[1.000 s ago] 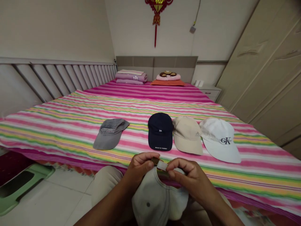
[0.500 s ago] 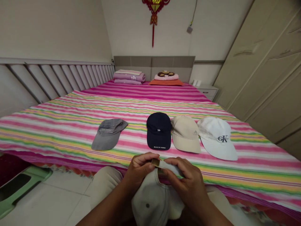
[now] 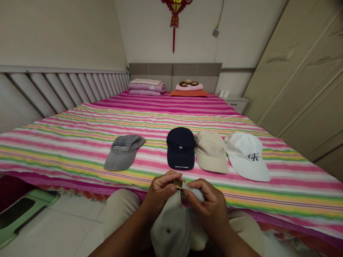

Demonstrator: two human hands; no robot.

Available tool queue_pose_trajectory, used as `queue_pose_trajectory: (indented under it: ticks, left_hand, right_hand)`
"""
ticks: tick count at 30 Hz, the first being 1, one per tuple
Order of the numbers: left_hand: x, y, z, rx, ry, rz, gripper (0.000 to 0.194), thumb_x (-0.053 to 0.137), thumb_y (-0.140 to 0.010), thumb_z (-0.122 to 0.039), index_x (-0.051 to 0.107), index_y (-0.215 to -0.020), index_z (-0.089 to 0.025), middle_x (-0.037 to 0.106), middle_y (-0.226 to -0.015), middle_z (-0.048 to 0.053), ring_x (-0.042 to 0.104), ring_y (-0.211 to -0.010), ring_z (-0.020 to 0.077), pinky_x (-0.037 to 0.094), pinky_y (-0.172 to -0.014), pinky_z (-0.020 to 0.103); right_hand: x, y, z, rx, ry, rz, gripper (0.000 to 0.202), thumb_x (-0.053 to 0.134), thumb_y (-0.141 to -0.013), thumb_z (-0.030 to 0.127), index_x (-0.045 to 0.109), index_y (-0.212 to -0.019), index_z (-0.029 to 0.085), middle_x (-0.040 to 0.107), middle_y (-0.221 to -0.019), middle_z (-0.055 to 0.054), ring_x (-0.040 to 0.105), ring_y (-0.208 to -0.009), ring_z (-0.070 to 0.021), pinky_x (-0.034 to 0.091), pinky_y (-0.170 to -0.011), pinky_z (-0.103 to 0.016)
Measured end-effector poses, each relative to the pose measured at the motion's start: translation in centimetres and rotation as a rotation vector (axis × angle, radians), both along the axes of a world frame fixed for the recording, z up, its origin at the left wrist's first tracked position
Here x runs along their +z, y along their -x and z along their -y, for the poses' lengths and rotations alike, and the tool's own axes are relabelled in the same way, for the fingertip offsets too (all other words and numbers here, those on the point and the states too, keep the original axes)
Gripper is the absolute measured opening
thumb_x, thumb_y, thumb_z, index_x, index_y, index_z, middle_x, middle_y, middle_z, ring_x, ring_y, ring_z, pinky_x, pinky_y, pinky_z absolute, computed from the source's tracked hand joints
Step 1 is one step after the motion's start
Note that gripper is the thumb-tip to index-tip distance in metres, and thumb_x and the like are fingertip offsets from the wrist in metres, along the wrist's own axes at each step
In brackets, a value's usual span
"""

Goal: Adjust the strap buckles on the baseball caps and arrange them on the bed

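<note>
A light grey-green cap (image 3: 171, 226) hangs between my hands above my lap, its back strap uppermost. My left hand (image 3: 163, 191) pinches the strap's brass buckle (image 3: 178, 184) between thumb and fingers. The pale strap (image 3: 197, 193) is gripped by my right hand (image 3: 209, 201), just right of the buckle. On the striped bed beyond lie a grey cap (image 3: 124, 151) on the left, then a navy cap (image 3: 181, 148), a beige cap (image 3: 211, 151) and a white cap (image 3: 249, 155) side by side.
The striped bedspread (image 3: 80, 142) reaches back to folded purple bedding (image 3: 147, 87) and a pink and orange stack (image 3: 189, 89). A green stool (image 3: 34, 207) stands on the floor at left. Behind right is a white nightstand (image 3: 237, 104), beside the wardrobe (image 3: 300, 71).
My right hand has shifted slightly left, closer to the buckle. The buckle has tilted a little and shows a brighter face. The caps on the bed have not moved.
</note>
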State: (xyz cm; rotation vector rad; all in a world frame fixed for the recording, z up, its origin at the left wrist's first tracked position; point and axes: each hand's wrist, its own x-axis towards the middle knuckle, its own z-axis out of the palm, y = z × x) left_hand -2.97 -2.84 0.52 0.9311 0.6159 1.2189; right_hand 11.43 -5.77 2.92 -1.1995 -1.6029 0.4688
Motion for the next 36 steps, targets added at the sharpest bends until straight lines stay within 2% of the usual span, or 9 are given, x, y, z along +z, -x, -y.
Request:
queue_pose_trajectory:
  ticks: [7,11,16,19,23,27,30,32,36]
  left_hand:
    - [0.5,0.2,0.0,0.01,-0.146,-0.09,0.026,0.07,-0.062,-0.023,0.071,-0.088,-0.024,0.056,-0.08,0.002,0.054,-0.075,0.0131,0.042,-0.069,0.025]
    - [0.9,0.3,0.2,0.034,-0.242,-0.157,0.027,0.069,-0.064,-0.023,0.07,-0.091,-0.021,0.059,-0.081,0.005,0.055,-0.08,0.0161,0.042,-0.073,0.027]
    - [0.3,0.0,0.4,0.031,0.03,-0.024,0.035,0.074,-0.057,-0.022,0.068,-0.091,-0.02,0.066,-0.081,0.005,0.06,-0.072,0.0146,0.045,-0.066,0.026]
    - [0.0,-0.2,0.5,0.029,0.066,0.017,0.032,0.076,-0.053,-0.021,0.069,-0.084,-0.018,0.068,-0.076,0.005,0.061,-0.068,0.0143,0.046,-0.065,0.025]
    - [0.3,-0.1,0.4,0.062,-0.021,-0.065,0.023,0.075,-0.055,-0.021,0.069,-0.077,-0.017,0.067,-0.074,0.005,0.059,-0.067,0.014,0.045,-0.063,0.025]
    - [0.9,0.2,0.3,0.128,-0.198,-0.192,0.022,0.071,-0.06,-0.021,0.071,-0.082,-0.018,0.066,-0.077,0.005,0.058,-0.073,0.015,0.045,-0.067,0.025]
    - [1.1,0.3,0.3,0.119,-0.272,-0.229,0.024,0.068,-0.064,-0.021,0.07,-0.087,-0.018,0.066,-0.078,0.006,0.058,-0.075,0.0163,0.045,-0.07,0.028]
    - [1.0,0.2,0.4,0.124,-0.229,-0.192,0.024,0.069,-0.063,-0.021,0.07,-0.087,-0.019,0.066,-0.078,0.006,0.059,-0.074,0.0165,0.046,-0.069,0.028]
    - [0.2,-0.2,0.8,0.131,-0.035,-0.085,0.024,0.072,-0.059,-0.022,0.07,-0.083,-0.019,0.067,-0.076,0.004,0.06,-0.068,0.0152,0.046,-0.064,0.027]
  right_hand:
    - [0.1,-0.3,-0.2,0.067,-0.023,0.031,0.008,0.059,-0.073,0.025,0.058,-0.066,0.02,0.06,-0.061,-0.001,0.054,-0.056,-0.0151,0.039,-0.054,-0.026]
    - [0.8,-0.3,-0.1,0.133,0.18,-0.167,0.01,0.063,-0.069,0.025,0.056,-0.064,0.019,0.058,-0.059,0.001,0.05,-0.052,-0.0123,0.037,-0.049,-0.023]
    - [1.4,-0.5,-0.2,0.306,0.53,-0.547,0.02,0.064,-0.067,0.034,0.056,-0.07,0.016,0.052,-0.055,0.004,0.044,-0.048,-0.0086,0.033,-0.047,-0.021]
    - [1.2,-0.7,-0.5,0.36,0.625,-0.661,0.021,0.067,-0.066,0.032,0.056,-0.071,0.015,0.051,-0.052,0.005,0.045,-0.047,-0.0073,0.033,-0.047,-0.019]
    - [0.8,-0.6,-0.8,0.367,0.64,-0.741,0.024,0.071,-0.062,0.03,0.055,-0.073,0.016,0.053,-0.054,0.004,0.049,-0.047,-0.0078,0.035,-0.047,-0.019]
    - [0.8,-0.4,-0.8,0.356,0.63,-0.745,0.026,0.073,-0.06,0.029,0.052,-0.07,0.017,0.052,-0.056,0.005,0.05,-0.047,-0.0073,0.036,-0.046,-0.019]
    - [0.8,-0.1,-0.8,0.37,0.628,-0.76,0.027,0.073,-0.06,0.029,0.051,-0.072,0.017,0.053,-0.058,0.005,0.05,-0.048,-0.0071,0.037,-0.045,-0.018]
    - [0.7,0.2,-0.8,0.368,0.609,-0.793,0.027,0.073,-0.061,0.029,0.051,-0.073,0.017,0.053,-0.058,0.005,0.049,-0.049,-0.0066,0.037,-0.046,-0.018]
    - [0.2,0.8,-0.6,0.335,0.594,-0.845,0.028,0.073,-0.061,0.029,0.049,-0.071,0.018,0.051,-0.057,0.005,0.049,-0.05,-0.0076,0.036,-0.047,-0.018]
